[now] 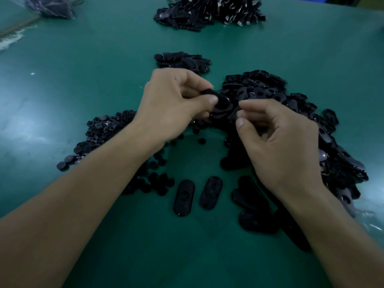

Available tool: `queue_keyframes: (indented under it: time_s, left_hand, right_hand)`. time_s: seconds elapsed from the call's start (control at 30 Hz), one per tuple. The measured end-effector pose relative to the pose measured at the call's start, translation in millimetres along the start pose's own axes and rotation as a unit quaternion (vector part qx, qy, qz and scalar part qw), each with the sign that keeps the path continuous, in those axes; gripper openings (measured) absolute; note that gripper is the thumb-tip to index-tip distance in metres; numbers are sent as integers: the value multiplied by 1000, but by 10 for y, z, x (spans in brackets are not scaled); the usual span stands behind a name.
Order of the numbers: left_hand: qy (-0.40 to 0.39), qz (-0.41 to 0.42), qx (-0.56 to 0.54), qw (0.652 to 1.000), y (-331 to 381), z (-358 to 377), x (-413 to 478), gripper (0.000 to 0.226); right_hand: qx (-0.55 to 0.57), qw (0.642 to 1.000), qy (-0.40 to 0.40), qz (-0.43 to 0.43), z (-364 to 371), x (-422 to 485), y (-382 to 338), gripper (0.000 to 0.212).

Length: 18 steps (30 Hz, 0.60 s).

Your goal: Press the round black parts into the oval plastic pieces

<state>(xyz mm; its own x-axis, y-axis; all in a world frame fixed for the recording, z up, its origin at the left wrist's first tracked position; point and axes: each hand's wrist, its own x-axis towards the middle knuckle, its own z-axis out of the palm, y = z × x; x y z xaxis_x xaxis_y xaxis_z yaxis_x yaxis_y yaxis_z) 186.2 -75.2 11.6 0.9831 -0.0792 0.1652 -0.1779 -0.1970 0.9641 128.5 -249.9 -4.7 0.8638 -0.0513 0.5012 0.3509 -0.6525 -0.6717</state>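
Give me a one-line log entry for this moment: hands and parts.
left hand: pinches oval piece | right hand: curled close beside it, grip unclear | round parts: piled at left | oval pieces: piled at right

Green table [83, 80], clear bag [52, 6] far left, distant heap of metal-tipped black pieces [209, 11]

Round black parts [99, 132] lie heaped on the left. Glossy black oval plastic pieces [259, 88] are piled on the right. Two loose oval pieces [184, 200] lie flat, side by side, at the front. The held oval piece [221, 103] is pinched in the left hand [172, 104].
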Motion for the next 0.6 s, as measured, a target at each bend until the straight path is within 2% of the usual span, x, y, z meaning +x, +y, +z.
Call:
queue_keyframes:
  time_s: [0.1, 0.23, 0.47, 0.6]
  left_hand:
    - [71, -27, -33, 997, -17, -120, 181, 13]
    - [105, -61, -47, 991, -69, -236, 439, 14]
    - [157, -97, 53, 981, -255, -236, 912, 21]
    - [178, -78, 125, 973, -300, -201, 1030, 22]
  right_hand:
    - [-45, 999, 9, -11, -23, -1, 17, 12]
    - [-83, 996, -12, -9, -30, -10, 14, 7]
    - [-123, 991, -46, 3, -16, -21, -7, 7]
    - [-122, 991, -62, 8, -3, -30, -20, 8]
